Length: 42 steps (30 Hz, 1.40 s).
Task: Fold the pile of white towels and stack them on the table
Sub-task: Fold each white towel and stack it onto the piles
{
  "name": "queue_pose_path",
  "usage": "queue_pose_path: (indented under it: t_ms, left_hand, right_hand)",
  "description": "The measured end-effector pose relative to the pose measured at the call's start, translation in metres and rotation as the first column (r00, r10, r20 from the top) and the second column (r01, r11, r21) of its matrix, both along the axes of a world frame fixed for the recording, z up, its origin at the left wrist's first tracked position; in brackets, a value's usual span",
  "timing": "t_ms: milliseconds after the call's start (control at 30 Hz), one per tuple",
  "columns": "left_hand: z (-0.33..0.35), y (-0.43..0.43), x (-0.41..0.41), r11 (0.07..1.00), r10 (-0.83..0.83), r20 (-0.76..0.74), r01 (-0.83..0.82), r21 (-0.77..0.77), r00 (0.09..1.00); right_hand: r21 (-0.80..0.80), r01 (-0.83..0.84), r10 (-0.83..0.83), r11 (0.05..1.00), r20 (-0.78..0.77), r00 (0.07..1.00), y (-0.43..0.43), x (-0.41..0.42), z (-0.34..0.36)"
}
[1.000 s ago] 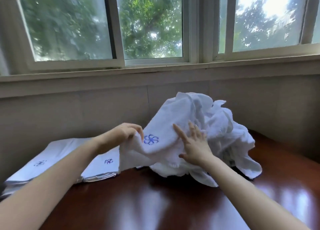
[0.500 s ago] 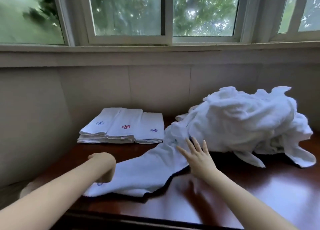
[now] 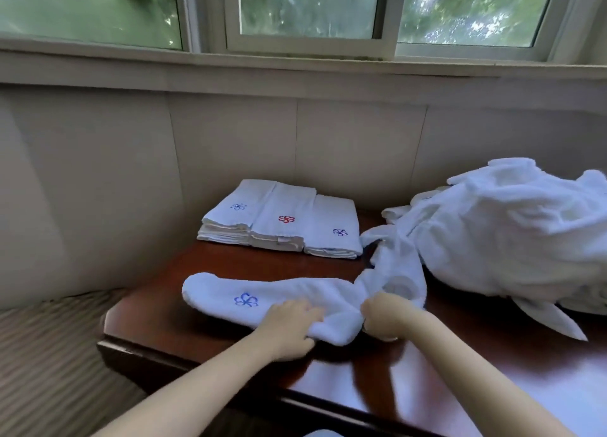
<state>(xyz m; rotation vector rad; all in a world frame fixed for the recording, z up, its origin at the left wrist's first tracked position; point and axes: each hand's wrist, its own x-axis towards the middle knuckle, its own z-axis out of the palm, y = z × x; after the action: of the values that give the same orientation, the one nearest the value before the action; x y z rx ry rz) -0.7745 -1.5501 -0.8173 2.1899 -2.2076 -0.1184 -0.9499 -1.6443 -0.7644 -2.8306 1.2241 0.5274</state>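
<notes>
Towel (image 3: 226, 293) stretched left to right across table (image 3: 249, 260)

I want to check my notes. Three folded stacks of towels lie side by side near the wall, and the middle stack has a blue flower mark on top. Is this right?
Not quite: the middle stack carries a red flower mark, not a blue one, as the head view shows. The rest holds.

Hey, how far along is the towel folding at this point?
Done: folded white towels sit in three side-by-side stacks at the back of the dark wooden table. In hand: the left hand and right hand grip one unfolded white towel with a blue flower emblem. Left: the large crumpled heap of white towels on the right.
</notes>
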Motion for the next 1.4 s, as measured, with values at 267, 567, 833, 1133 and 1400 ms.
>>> queue_pose_path:
  t_ms: [267, 567, 833, 1133, 1400]
  left_hand:
    - [0.022, -0.014, 0.024, 0.994, 0.027, -0.069, -0.019, 0.106, 0.997]
    - [0.024, 0.008, 0.048, 0.974, 0.203, -0.437, -0.133, 0.185, 0.876]
    - [0.053, 0.012, 0.056, 0.738, -0.006, -0.147, -0.095, -0.668, 0.989]
    - [0.132, -0.013, 0.068, 0.589, 0.496, -0.128, -0.441, -0.678, 0.859]
    - [0.195, -0.033, 0.064, 0.668, 0.545, -0.491, -0.706, -0.236, 0.68]
  right_hand:
    - [0.045, -0.08, 0.07, 0.996, 0.193, 0.979, 0.031, 0.001, -0.007]
    - [0.025, -0.07, 0.065, 0.997, 0.165, 0.984, -0.006, -0.025, -0.029]
    - [-0.006, 0.264, -0.259, 0.965, 0.164, 0.952, -0.033, -0.065, 0.002]
    - [-0.411, 0.563, -0.388, 0.717, 0.435, 0.812, -0.042, -0.103, 0.04]
    - [0.639, 0.253, -0.567, 0.726, 0.765, -0.305, -0.028, -0.117, 0.09]
